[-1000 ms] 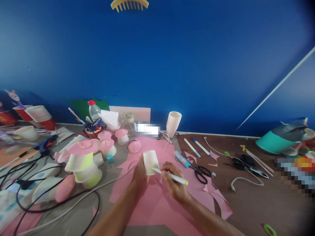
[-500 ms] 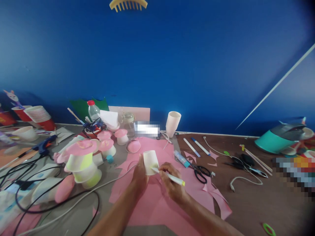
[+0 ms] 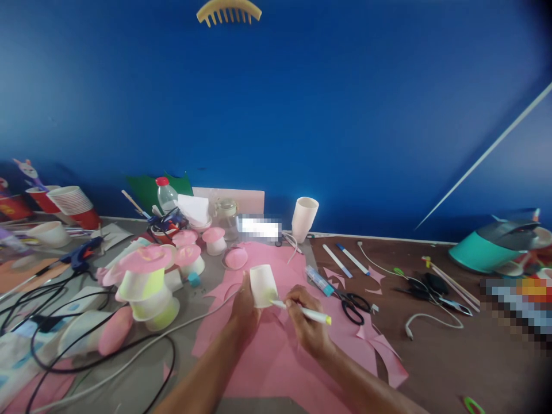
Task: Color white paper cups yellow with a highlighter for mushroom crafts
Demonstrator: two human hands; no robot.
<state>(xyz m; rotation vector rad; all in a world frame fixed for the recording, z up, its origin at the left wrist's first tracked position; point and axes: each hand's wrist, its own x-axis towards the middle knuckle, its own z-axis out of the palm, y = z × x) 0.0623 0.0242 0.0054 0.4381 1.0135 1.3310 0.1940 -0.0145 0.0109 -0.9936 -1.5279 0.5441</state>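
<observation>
My left hand (image 3: 245, 305) is closed around the left side of a white paper cup (image 3: 262, 284), tilted over a sheet of pink paper (image 3: 259, 368). In my right hand (image 3: 307, 322) is a white marker with a yellow end (image 3: 317, 315), gripped between the fingers. The marker's tip points at the cup's lower right side, where a small yellow-green patch shows. Whether the tip touches the cup I cannot tell. To the right of that hand lie black-handled scissors (image 3: 354, 307).
Pink-topped cups, one stack coloured yellow (image 3: 144, 284), stand at left among black cables (image 3: 56, 368). A white cable (image 3: 181, 328) runs up to the pink paper. Two markers (image 3: 351, 259) lie back right. A tall white cup (image 3: 304, 218) stands by the blue wall.
My right hand has drawn the marker slightly to the right, away from the middle of the cup. The left hand still holds the cup, which has barely shifted.
</observation>
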